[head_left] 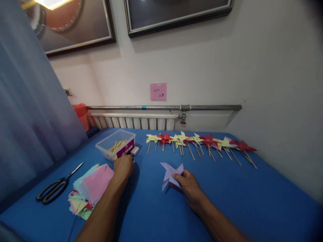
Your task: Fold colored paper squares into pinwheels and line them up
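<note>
Right hand point(188, 185): thumb and fingers pinch a lilac paper pinwheel point(168, 174) by its right side; left hand point(123, 165): lowered at the near side of the clear plastic box point(103, 147), fingertips hidden, so whether it holds anything cannot be told; folded blades are formed on the lilac pinwheel, but no stick shows on it; a row of pinwheels on sticks point(182, 137) lies beyond, apparently complete; loose sticks point(117, 145) in the box and a stack of paper sheets point(98, 183) appear unused; the lilac pinwheel lies within the right-hand grip, blades projecting left, above the blue table point(151, 215), well apart from the left hand.
</note>
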Available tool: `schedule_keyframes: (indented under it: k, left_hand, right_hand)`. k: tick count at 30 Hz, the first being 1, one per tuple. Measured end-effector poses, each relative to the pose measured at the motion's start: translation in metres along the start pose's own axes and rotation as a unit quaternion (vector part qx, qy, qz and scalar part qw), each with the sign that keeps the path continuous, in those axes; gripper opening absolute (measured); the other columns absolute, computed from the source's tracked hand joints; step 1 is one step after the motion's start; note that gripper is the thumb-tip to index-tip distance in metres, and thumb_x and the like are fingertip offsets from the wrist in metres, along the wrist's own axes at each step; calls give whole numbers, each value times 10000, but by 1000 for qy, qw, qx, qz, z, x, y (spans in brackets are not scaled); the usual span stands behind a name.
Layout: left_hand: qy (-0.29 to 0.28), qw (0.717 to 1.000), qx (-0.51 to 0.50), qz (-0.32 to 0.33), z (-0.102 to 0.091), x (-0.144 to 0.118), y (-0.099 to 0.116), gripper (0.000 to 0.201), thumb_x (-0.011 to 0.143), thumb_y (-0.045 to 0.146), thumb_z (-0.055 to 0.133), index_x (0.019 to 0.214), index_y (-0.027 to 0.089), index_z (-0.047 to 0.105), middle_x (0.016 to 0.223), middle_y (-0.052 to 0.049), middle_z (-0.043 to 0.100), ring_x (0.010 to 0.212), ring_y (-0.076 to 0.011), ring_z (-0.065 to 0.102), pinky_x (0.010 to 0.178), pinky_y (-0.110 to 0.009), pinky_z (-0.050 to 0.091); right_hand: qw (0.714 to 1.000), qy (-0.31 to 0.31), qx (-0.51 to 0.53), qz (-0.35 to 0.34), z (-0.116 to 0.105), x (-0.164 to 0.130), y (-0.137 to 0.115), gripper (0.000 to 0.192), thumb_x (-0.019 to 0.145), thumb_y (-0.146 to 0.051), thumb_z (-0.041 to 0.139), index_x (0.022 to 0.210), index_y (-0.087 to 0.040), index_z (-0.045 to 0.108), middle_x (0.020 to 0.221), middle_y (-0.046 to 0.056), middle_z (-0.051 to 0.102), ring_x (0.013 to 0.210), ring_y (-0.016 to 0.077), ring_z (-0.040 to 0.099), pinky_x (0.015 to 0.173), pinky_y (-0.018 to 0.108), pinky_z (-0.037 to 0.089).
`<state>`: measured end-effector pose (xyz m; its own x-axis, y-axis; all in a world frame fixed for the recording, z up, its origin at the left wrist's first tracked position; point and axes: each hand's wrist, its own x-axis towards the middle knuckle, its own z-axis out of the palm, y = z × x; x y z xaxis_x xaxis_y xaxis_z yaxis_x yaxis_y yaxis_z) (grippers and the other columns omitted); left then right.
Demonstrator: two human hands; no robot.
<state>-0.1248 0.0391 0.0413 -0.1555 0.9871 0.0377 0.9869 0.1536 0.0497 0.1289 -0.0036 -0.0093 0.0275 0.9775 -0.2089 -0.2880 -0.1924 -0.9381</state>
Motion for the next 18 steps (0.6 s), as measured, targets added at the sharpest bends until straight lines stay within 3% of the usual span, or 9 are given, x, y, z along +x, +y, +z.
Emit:
schedule_keyframes:
  k: [6,12,18]
  left_hand:
    - [-5,1000,23,-7,2,4,-1,356,903,180,417,1041,187,746,1093,-171,738,1008,-306,703,790,-355,511]
    - [19,1000,21,-5,2,2,-1,385,921,159,380,1079,125,729,1090,-217,726,994,-321,702,798,-376,503]
    - [3,1000,2,-16,2,4,-2,338,896,170,453,1044,137,756,1085,-223,730,998,-322,706,806,-373,507]
  right_hand:
    - [1000,-3,1,1,-1,-2,-3,233,583,-274,794,770,-164,707,688,-2,711,618,155,637,627,277,572]
    - [1000,-6,5,12,1,-12,-12,223,630,-259,780,823,-170,713,752,8,731,676,165,667,681,292,580]
    - [1000,-8,9,3,1,-12,-12,192,639,-241,776,805,-169,712,721,-2,716,653,156,659,670,273,573]
